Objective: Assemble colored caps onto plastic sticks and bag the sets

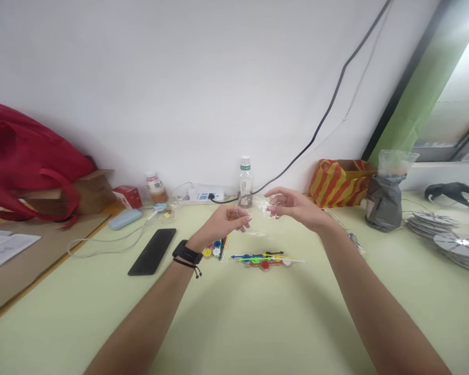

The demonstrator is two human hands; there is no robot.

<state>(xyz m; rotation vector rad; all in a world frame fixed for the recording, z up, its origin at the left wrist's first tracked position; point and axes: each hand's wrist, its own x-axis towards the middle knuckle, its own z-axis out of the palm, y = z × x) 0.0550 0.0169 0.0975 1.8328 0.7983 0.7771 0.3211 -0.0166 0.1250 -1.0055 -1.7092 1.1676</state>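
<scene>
A crinkled clear plastic bag (261, 207) is stretched between my two hands above the table. My left hand (231, 220), with a black watch on its wrist, pinches the near-transparent film at the left. At the other side, the fingers of my right hand (292, 204) are closed on the bag too. Below them lies a loose group of coloured plastic arrow spinners (256, 259), in blue, green, yellow, black, red and white. A second small cluster of spinners (217, 250) lies left of it, partly behind my left wrist.
A black phone (152, 252) lies on the left. Bottles (245, 182), a power strip (206, 194) and a red box (127, 197) stand along the wall. To the right are a striped bag (336, 183), a grey bag (385, 203) and stacked discs (463, 249). A dark cable (328, 107) crosses the wall.
</scene>
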